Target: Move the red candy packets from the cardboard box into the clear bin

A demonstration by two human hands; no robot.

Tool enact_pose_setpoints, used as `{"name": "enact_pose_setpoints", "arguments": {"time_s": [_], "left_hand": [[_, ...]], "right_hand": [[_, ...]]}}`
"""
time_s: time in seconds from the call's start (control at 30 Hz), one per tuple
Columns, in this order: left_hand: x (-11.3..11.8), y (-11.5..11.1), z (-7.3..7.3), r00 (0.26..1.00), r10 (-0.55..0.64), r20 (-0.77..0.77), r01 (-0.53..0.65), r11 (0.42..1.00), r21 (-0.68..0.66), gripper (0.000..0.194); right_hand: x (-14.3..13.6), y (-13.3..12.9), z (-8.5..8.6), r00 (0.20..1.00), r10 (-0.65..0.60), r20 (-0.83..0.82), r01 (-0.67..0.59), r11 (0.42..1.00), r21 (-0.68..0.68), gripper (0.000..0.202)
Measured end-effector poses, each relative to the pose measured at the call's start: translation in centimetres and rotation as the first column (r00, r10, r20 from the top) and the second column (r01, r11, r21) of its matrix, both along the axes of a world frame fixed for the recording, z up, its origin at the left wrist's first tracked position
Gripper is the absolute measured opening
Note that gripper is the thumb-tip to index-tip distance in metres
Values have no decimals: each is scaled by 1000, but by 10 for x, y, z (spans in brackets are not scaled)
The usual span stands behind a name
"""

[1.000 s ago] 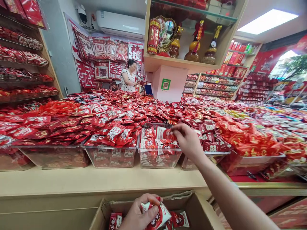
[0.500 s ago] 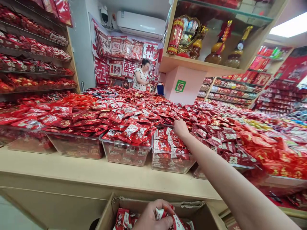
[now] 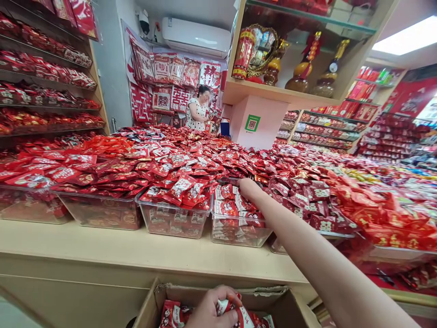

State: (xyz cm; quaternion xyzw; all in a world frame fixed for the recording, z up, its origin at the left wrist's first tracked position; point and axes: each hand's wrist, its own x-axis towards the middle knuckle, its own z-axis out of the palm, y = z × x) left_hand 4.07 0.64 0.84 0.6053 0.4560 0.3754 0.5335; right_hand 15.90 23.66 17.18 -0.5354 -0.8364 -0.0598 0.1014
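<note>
Over an open cardboard box at the bottom, my left hand is closed around a red-and-white snack packet. More packets of this kind lie in the box below it. My right hand reaches forward over a clear plastic bin on the counter. That bin holds neat rows of red-and-white packets. The right hand is at the bin's far part, low among the packets; its fingers point away and are hidden, so any hold is unseen.
Clear bins heaped with red packets line the cream counter. Maroon packets and bright red ones lie to the right. A wooden display shelf overhangs the pile. Beyond it, a person stands at the back.
My right hand has drawn slightly closer to me over the bin. My left hand stays over the box with the packet. The view has shifted a little.
</note>
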Motion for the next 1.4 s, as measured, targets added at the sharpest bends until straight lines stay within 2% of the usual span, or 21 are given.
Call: {"name": "enact_pose_setpoints", "arguments": {"time_s": [0.07,0.1,0.13,0.17,0.2,0.23,0.3,0.37,0.43,0.5,0.57,0.63,0.7,0.77,0.83,0.9,1.1,1.27,1.33,1.4], "left_hand": [[-1,-1,2,1000,-18,-15,18,1000,-16,25],[-2,-1,4,999,-30,-18,30,999,-28,28],[-2,-1,6,999,-37,-16,36,999,-39,31],[-3,-2,7,999,-31,-9,31,999,-38,33],[-3,-2,8,1000,-10,1,10,1000,-18,34],[-3,-2,9,1000,15,13,-16,1000,22,34],[-4,-3,9,997,69,32,-73,988,133,34],[-2,-5,9,994,102,38,-108,967,232,33],[3,-8,11,991,126,34,-130,956,264,31],[9,-11,15,987,155,42,-161,960,231,31],[16,-12,22,978,192,84,-203,967,152,33],[22,-10,28,957,244,157,-257,964,67,40],[26,-6,32,950,253,186,-254,967,-21,43],[28,-3,34,968,201,153,-181,975,-132,35],[30,0,35,982,137,127,-105,966,-236,28],[31,1,35,984,125,127,-89,962,-259,28],[31,2,29,992,123,-19,-124,988,-95,25],[27,0,16,992,122,-6,-123,991,-44,30],[24,0,15,993,114,-5,-114,992,-55,32],[22,-1,15,994,107,-17,-108,993,-43,33]], "right_hand": [[0,-28,13,999,1,-50,2,998,58,18],[2,-49,18,995,42,-92,-33,995,91,21],[5,-74,18,987,94,-133,-78,990,118,23],[9,-102,14,948,228,-221,-196,968,156,23],[15,-130,4,892,349,-287,-324,937,132,22],[21,-158,-11,845,397,-358,-394,915,85,21],[35,-201,-53,788,319,-527,-385,923,-17,19],[47,-225,-99,715,163,-680,-284,956,-69,23],[55,-231,-134,574,7,-819,-295,935,-199,28],[57,-229,-150,402,-151,-903,-408,854,-324,25],[56,-225,-151,242,-277,-930,-487,794,-364,24],[54,-222,-146,117,-367,-923,-478,794,-377,27],[53,-221,-142,27,-437,-899,-459,793,-400,30],[53,-222,-140,-33,-473,-880,-454,792,-408,32],[54,-223,-139,-71,-479,-875,-450,798,-401,32],[56,-223,-140,-101,-484,-869,-444,804,-396,31],[61,-215,-148,-166,-537,-827,-412,800,-437,35],[59,-211,-155,-234,-557,-797,-478,780,-404,34],[57,-212,-156,-199,-527,-826,-497,781,-378,31],[54,-214,-158,-114,-492,-863,-496,781,-380,29]]}}
